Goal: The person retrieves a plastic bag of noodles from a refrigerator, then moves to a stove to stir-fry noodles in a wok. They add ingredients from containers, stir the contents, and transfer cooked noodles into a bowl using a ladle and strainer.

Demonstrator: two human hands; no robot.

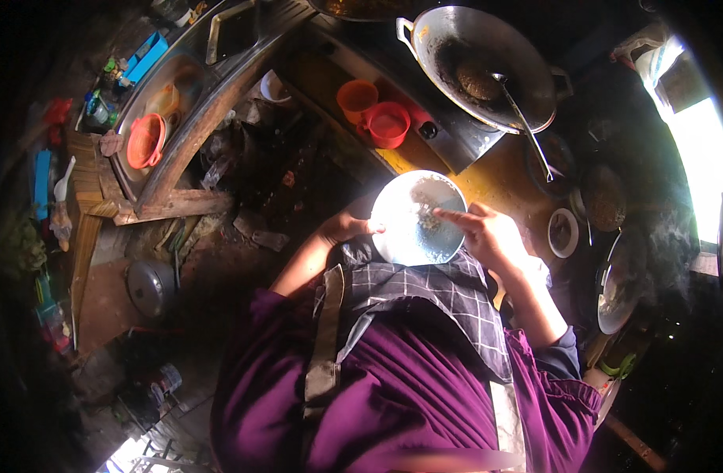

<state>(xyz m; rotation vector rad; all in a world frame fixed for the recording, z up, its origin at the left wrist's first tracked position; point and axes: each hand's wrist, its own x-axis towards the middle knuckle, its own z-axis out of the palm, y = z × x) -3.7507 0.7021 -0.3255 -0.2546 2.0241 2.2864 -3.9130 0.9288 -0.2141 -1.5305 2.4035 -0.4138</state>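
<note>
A pale round bowl (419, 248) with whitish, crumbly stuff on its inside is held in front of my apron. My left hand (351, 227) grips its left rim, the thumb over the edge. From the right, my right hand (480, 227) reaches over the opposite rim, its index finger extended into the bowl at the crumbly matter. No tool shows in the right hand; its other fingers look curled. Beyond the bowl, a large wok (485, 59) stands on the stove, with a long-handled metal ladle (524, 127) resting in it.
An orange cup (357, 97) and a red plastic cup (390, 125) stand by the stove's front (462, 148). A sink (187, 77) at left holds a red strainer-like basket (146, 141). At right are a white-rimmed bowl (562, 233) and a smoking pan (616, 295). A lidded pot (151, 288) sits lower left.
</note>
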